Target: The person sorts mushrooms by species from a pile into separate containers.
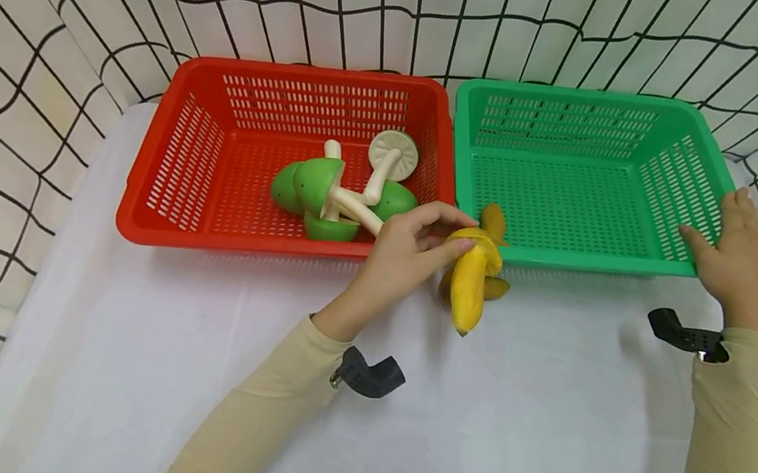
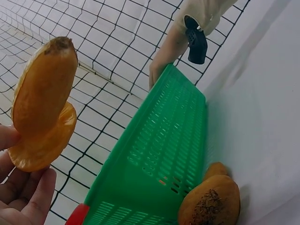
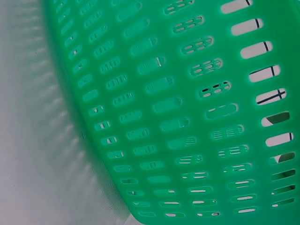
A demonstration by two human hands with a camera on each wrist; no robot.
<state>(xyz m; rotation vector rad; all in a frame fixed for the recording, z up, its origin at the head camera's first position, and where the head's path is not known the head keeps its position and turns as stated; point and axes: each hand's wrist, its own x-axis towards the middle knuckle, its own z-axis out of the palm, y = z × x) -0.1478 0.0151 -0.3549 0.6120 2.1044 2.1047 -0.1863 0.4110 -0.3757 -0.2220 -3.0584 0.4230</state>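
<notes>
My left hand [image 1: 402,253] pinches a yellow toy mushroom [image 1: 468,290] by its cap, its stem pointing toward me with a brown tip. It is over the front left corner of the green basket [image 1: 575,264]. Under it a brownish-yellow mushroom [image 1: 496,289] lies on the table, its end dark and crumbly in the left wrist view. Another brownish piece [image 1: 493,219] shows behind the held cap; I cannot tell whether it lies inside the basket. My right hand [image 1: 744,254] grips the basket's right rim, thumb on the inner side. Slotted green wall [image 3: 164,117] fills the right wrist view.
A red basket [image 1: 149,179] stands left of the green one, nearly touching it. Inside it lie several green-capped mushrooms [image 1: 315,185] with white stems, and a pale mushroom [image 1: 393,156]. White cloth covers the table [image 1: 502,444]. A black wire grid [image 1: 418,17] surrounds the back and sides.
</notes>
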